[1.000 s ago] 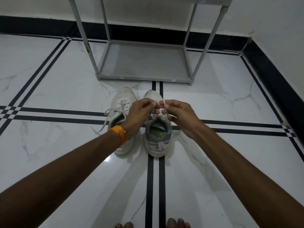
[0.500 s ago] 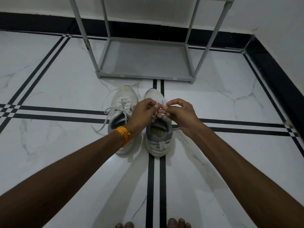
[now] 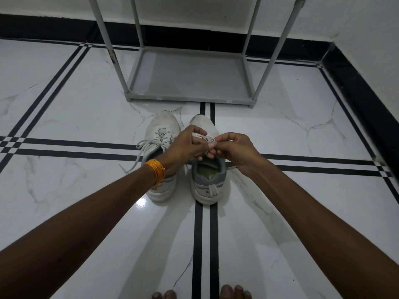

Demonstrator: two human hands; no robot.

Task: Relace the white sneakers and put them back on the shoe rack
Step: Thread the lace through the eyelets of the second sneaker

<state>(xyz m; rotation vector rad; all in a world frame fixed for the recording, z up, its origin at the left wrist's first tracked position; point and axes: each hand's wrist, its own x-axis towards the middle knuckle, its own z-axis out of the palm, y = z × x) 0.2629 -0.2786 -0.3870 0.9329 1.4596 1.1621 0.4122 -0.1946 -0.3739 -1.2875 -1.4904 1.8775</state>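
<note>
Two white sneakers stand side by side on the floor, toes toward the rack. The left sneaker (image 3: 162, 134) has its lace threaded, with loose ends trailing off to the left. Over the right sneaker (image 3: 208, 182), my left hand (image 3: 186, 143) and my right hand (image 3: 234, 147) meet fingertip to fingertip, both pinching its white lace (image 3: 209, 140) above the tongue. An orange thread band circles my left wrist. The grey shoe rack (image 3: 190, 98) stands just beyond the shoes, its bottom shelf bare.
The floor is white marble tile with black double stripes. A black skirting runs along the back wall and the right wall (image 3: 367, 100). My bare toes (image 3: 235, 292) show at the bottom edge.
Both hands have stayed together over the right sneaker, shifting slightly as the fingers work the lace. The view has tilted a little, bringing the shoes lower in the frame.
</note>
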